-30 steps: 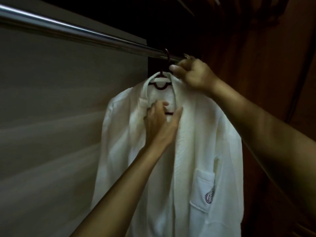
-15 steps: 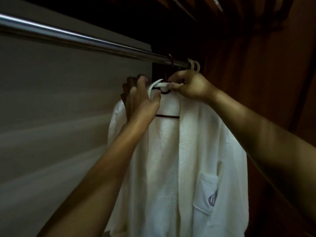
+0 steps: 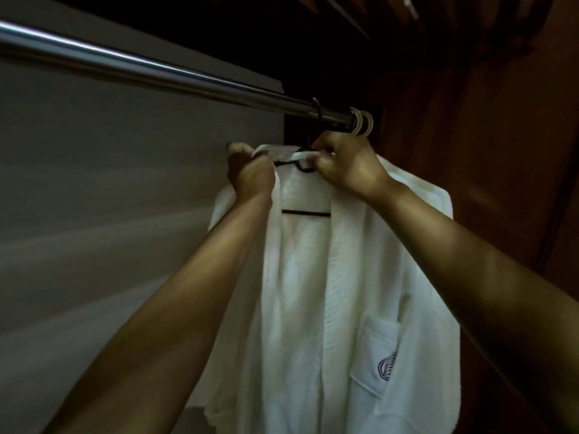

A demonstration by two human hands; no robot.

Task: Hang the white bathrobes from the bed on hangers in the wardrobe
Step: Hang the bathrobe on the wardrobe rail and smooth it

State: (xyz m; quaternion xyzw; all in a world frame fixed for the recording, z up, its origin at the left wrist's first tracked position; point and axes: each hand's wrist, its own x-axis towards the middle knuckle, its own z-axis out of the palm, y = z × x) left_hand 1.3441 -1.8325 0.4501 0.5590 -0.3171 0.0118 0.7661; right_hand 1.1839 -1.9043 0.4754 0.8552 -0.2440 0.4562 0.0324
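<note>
Nearest the camera, two bare forearms reach up toward the rail (image 3: 156, 73). Between them the white bathrobe (image 3: 300, 277) hangs straight down beneath the rail's right end, its chest pocket (image 3: 380, 355) with a dark emblem low in view. Just under the rail, the left hand (image 3: 250, 173) has its fingers curled round the left side of the collar. The right hand (image 3: 347, 164) pinches the collar's right fold close to the neck of the dark hanger (image 3: 306, 213), whose hook sits over the rail. By this, the robe is already hung and the step in hand looks like dressing it, seating collar and shoulders evenly. The next move likely calls for a small tug to either side to centre the collar, then a gentle release that does not swing the hook off the rail. Further toward the rail's right end, pale rings (image 3: 362, 122) sit on it; whether they belong to other hangers cannot be told. Behind the rail lie a grey back panel (image 3: 109, 183) and a dark wood side wall (image 3: 485, 151). The hanger's shoulders are hidden in the cloth, the hem is cut off below, most fingertips are buried in the folds, and the space above the rail is too dark to read. Neither a bed nor a second robe is in view.
</note>
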